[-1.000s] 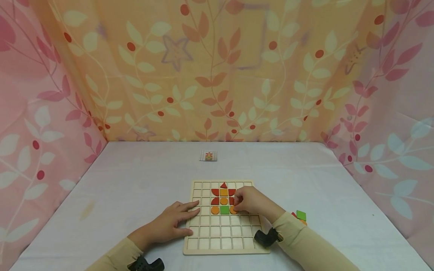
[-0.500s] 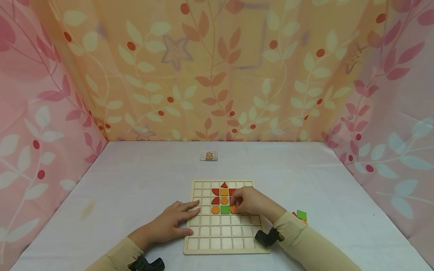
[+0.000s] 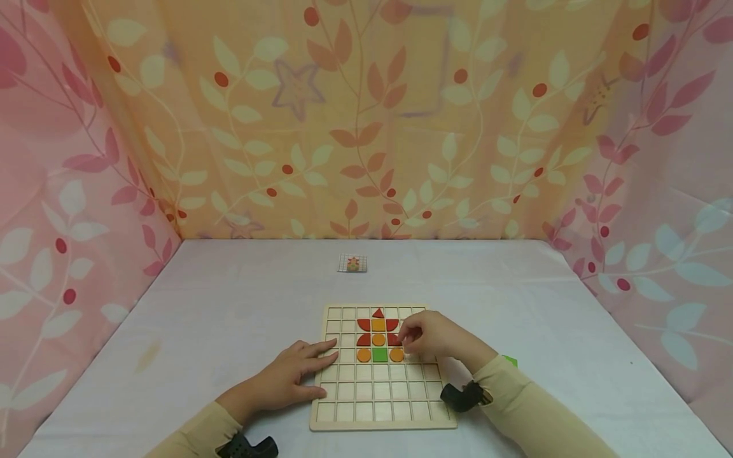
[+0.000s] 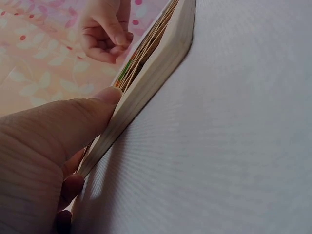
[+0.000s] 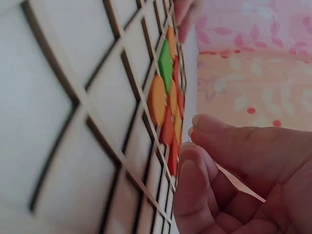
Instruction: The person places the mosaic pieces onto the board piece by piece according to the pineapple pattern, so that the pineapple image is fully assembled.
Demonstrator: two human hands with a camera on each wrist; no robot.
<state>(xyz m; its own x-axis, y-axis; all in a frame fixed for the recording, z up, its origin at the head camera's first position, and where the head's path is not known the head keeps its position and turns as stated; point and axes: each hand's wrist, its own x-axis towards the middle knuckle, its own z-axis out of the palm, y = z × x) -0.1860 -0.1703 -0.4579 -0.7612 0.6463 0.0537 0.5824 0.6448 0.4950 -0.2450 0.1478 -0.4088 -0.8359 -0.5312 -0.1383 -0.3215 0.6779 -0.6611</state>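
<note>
A pale wooden grid board (image 3: 346, 410) lies on the white table. On it sits a figure of flat pieces: a red triangle (image 3: 378, 313) on top, an orange square (image 3: 378, 325), red curved pieces, orange discs and a green square (image 3: 380, 355). My left hand (image 3: 280, 376) rests on the board's left edge, fingers extended and thumb at the rim. Just right of the figure hovers my right hand (image 3: 438, 340). Its thumb and index finger are slightly apart in the right wrist view, with nothing between them. The rightmost orange disc (image 5: 157, 101) lies in its cell.
A small pattern card (image 3: 352, 263) lies beyond the board. A green piece (image 3: 510, 360) shows behind my right sleeve, which hides whatever lies beside it. Patterned cloth (image 3: 366, 127) walls the table at the back and both sides.
My right hand, earlier at the right-hand orange disc, has let go and drawn back to the right. The disc now shows whole, slightly farther right. My left hand stays put.
</note>
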